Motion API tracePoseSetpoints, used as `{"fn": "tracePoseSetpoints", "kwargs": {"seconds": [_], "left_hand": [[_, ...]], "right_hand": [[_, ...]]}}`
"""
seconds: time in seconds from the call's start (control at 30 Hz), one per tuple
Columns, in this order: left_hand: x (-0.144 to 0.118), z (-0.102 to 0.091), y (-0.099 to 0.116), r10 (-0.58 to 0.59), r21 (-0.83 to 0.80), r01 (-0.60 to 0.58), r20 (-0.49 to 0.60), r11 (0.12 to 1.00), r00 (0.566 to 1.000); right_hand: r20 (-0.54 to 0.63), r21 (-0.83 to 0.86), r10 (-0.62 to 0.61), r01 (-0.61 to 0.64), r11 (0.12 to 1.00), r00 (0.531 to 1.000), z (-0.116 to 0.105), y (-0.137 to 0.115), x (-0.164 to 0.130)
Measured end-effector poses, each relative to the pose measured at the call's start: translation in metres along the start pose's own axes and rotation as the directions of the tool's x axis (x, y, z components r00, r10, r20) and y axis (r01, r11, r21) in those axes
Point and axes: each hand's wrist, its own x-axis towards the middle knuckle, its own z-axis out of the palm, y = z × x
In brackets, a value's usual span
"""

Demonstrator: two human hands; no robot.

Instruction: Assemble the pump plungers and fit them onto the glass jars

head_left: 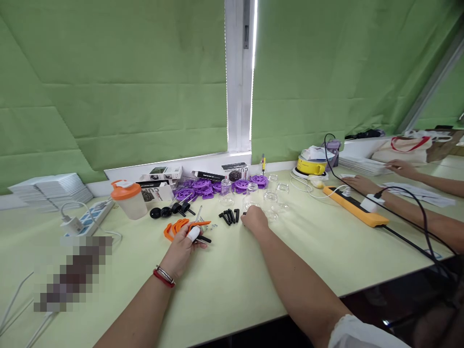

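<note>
Where both forearms reach in from the near edge of the counter (pixel 253 285), the hands settle among small parts. Left hand (pixel 182 251): palm down, wrist wearing a red band, fingers curled shut around a black pin (pixel 203 239), one fingertip capped in white; it lies just beside the orange clips (pixel 176 226). Right hand (pixel 254 220): palm down, fingers bent, resting on the counter just right of the loose black pins (pixel 229 216) and touching the nearest of the clear jars (pixel 270 198); whether it grips anything cannot be told. Behind: purple wheels (pixel 203 186) in a row by the sill, black knobs (pixel 170 210), an orange-lidded shaker (pixel 126 198). Left: a power strip (pixel 89 220) with white cables, stacked white sheets (pixel 50 188). Right: a yellow bar (pixel 357 208) with a black cord trailing over the edge, a yellow dish (pixel 311 166), and another person's hands (pixel 362 183) well apart from the parts. Open room: the broad bare strip of counter between the parts and the near edge, either side of the forearms.
</note>
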Motion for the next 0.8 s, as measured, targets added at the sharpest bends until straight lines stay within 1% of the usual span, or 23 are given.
{"fn": "tracePoseSetpoints", "kwargs": {"seconds": [0.13, 0.23, 0.3, 0.33, 0.37, 0.4, 0.43, 0.5, 0.53, 0.57, 0.6, 0.63, 0.7, 0.8], "left_hand": [[0.002, -0.004, 0.0, -0.021, -0.069, 0.021, 0.001, 0.997, 1.0], [0.003, -0.007, 0.001, -0.02, -0.123, 0.019, -0.01, 0.992, 1.0], [0.003, -0.007, 0.002, -0.016, -0.147, 0.012, -0.027, 0.989, 0.999], [0.002, -0.007, 0.003, -0.012, -0.157, 0.006, -0.037, 0.988, 0.999], [0.002, -0.007, 0.003, -0.006, -0.165, -0.002, -0.046, 0.986, 0.999], [0.002, -0.007, 0.003, 0.0, -0.174, -0.009, -0.055, 0.985, 0.998], [0.002, -0.008, 0.003, 0.005, -0.182, -0.016, -0.061, 0.983, 0.998], [0.003, -0.008, 0.002, 0.016, -0.187, -0.026, -0.058, 0.982, 0.998], [0.003, -0.008, 0.002, 0.02, -0.187, -0.03, -0.052, 0.982, 0.998], [0.003, -0.009, 0.002, 0.026, -0.186, -0.034, -0.046, 0.982, 0.999], [0.003, -0.009, 0.002, 0.034, -0.185, -0.041, -0.04, 0.982, 0.999], [0.004, -0.009, 0.002, 0.044, -0.184, -0.049, -0.032, 0.982, 0.999], [0.004, -0.009, 0.002, 0.061, -0.183, -0.064, -0.022, 0.981, 0.998], [0.004, -0.009, 0.0, 0.062, -0.174, -0.063, -0.009, 0.983, 0.998]], "right_hand": [[0.0, -0.018, -0.031, 0.031, 0.999, 1.0, -0.004, 0.003, -0.003], [-0.012, -0.021, -0.077, 0.076, 0.997, 0.997, -0.009, 0.002, -0.006], [-0.027, -0.016, -0.132, 0.131, 0.991, 0.991, -0.013, -0.001, -0.012], [-0.019, 0.003, -0.186, 0.187, 0.982, 0.982, -0.014, -0.003, -0.017], [0.002, 0.036, -0.264, 0.264, 0.964, 0.965, -0.014, -0.006, -0.022], [0.029, 0.081, -0.365, 0.362, 0.929, 0.931, -0.014, -0.009, -0.028], [0.055, 0.135, -0.482, 0.472, 0.871, 0.874, -0.013, -0.013, -0.035], [0.063, 0.2, -0.685, 0.663, 0.722, 0.726, -0.008, -0.019, -0.048], [0.068, 0.209, -0.744, 0.72, 0.662, 0.665, -0.006, -0.022, -0.053], [0.08, 0.208, -0.779, 0.754, 0.624, 0.622, -0.003, -0.024, -0.058], [0.099, 0.204, -0.795, 0.77, 0.605, 0.598, -0.001, -0.026, -0.062], [0.123, 0.198, -0.797, 0.773, 0.603, 0.591, 0.001, -0.028, -0.065], [0.151, 0.179, -0.791, 0.771, 0.611, 0.592, 0.003, -0.03, -0.068], [0.16, 0.151, -0.787, 0.774, 0.616, 0.595, 0.003, -0.032, -0.07]]}}
